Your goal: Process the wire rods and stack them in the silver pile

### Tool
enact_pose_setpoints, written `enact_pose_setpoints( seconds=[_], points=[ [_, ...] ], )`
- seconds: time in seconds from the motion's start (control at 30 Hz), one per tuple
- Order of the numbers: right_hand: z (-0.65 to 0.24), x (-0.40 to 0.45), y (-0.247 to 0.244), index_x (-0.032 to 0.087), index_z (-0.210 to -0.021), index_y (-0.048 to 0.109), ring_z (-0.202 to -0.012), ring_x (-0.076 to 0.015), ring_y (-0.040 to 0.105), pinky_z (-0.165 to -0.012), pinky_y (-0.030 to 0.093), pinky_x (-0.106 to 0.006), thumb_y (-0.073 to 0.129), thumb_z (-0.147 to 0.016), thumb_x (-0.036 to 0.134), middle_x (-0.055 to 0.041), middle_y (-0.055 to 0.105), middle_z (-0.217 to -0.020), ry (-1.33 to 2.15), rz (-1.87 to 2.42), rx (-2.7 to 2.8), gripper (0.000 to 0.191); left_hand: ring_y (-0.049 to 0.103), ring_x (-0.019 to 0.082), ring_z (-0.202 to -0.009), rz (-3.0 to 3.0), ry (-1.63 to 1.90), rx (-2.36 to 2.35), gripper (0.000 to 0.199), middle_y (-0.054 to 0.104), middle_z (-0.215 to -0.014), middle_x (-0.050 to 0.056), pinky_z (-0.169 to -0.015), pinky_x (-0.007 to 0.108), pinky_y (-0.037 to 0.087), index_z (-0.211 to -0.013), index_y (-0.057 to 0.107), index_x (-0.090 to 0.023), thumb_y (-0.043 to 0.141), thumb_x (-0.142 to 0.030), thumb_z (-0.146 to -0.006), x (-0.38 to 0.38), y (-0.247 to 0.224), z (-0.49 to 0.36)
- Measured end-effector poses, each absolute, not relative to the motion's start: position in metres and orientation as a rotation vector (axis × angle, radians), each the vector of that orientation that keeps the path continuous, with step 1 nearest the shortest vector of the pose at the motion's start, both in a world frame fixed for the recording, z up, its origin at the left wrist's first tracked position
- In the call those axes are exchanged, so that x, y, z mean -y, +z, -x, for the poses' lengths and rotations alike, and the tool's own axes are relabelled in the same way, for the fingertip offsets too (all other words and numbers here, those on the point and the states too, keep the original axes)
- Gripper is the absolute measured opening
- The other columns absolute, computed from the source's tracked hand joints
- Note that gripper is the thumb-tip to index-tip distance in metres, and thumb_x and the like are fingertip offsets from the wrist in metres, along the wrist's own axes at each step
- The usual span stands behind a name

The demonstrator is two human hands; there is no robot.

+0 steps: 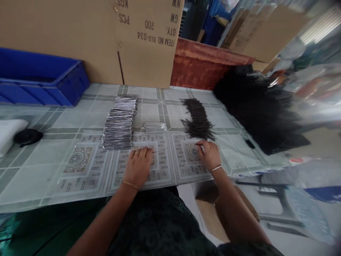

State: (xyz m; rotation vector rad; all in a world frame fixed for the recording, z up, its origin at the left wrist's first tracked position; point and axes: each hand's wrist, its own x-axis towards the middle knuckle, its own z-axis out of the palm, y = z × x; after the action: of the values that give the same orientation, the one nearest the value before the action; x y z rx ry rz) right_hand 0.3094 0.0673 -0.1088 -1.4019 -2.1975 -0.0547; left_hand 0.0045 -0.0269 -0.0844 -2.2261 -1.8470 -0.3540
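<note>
My left hand (139, 164) is closed over the patterned table cover, with a thin metal rod (160, 150) sticking out to the right from its fingertips. My right hand (210, 155) is bent into a pinch just below a heap of thin dark brown sticks (197, 119); whatever lies between its fingertips is too small to make out. Beyond my left hand lies a long stack of shiny metal rods (119, 122), side by side. A smaller bundle of similar rods (154, 127) rests between that stack and the brown sticks.
A blue plastic crate (68, 83) stands at the back left, before a large cardboard sheet (149, 60). A black round lid-like object (28, 137) lies at the left. Black bristly material (255, 103) covers the table's right end. An open cardboard box (213, 213) sits below the front edge.
</note>
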Motion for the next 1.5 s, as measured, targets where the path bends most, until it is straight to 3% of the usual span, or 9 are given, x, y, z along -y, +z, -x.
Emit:
enact_pose_setpoints(
  seconds=[0.2,0.43,1.27,1.5],
  points=[
    [-0.228,-0.049,-0.113,0.022,-0.121,0.061,-0.097,-0.0201,0.062,-0.089,0.050,-0.038,0.044,-0.098,0.023,-0.0078,0.068,-0.105,0.528,0.910,2.328,0.029,0.061,0.027,-0.093,2.199,-0.427,2.034,0.026,0.067,-0.105,0.012,-0.085,0.042,0.042,-0.108,0.065,-0.018,0.043,-0.023,-0.096,0.054,-0.107,0.017],
    [-0.207,-0.053,-0.115,0.023,-0.112,0.069,-0.092,-0.0180,0.064,-0.085,0.052,-0.035,0.052,-0.097,0.030,-0.0062,0.069,-0.098,0.726,0.919,2.233,0.024,0.060,0.027,-0.095,2.271,-0.442,2.101,0.028,0.067,-0.107,0.010,-0.085,0.042,0.043,-0.107,0.065,-0.020,0.040,-0.025,-0.097,0.045,-0.104,0.023],
    [-0.200,-0.053,-0.112,0.024,-0.107,0.070,-0.090,-0.0171,0.066,-0.084,0.050,-0.033,0.056,-0.096,0.027,-0.0037,0.073,-0.095,0.708,0.890,2.277,0.018,0.058,0.026,-0.095,2.313,-0.508,2.079,0.024,0.067,-0.105,0.008,-0.087,0.042,0.043,-0.107,0.064,-0.021,0.042,-0.024,-0.097,0.044,-0.104,0.024],
    [-0.203,-0.051,-0.111,0.026,-0.109,0.071,-0.088,-0.0167,0.065,-0.082,0.049,-0.033,0.052,-0.098,0.030,-0.0038,0.072,-0.095,0.601,0.901,2.353,0.022,0.059,0.027,-0.098,2.319,-0.507,2.067,0.024,0.067,-0.106,0.009,-0.094,0.045,0.044,-0.108,0.065,-0.022,0.046,-0.020,-0.093,0.045,-0.104,0.023]
  ],
)
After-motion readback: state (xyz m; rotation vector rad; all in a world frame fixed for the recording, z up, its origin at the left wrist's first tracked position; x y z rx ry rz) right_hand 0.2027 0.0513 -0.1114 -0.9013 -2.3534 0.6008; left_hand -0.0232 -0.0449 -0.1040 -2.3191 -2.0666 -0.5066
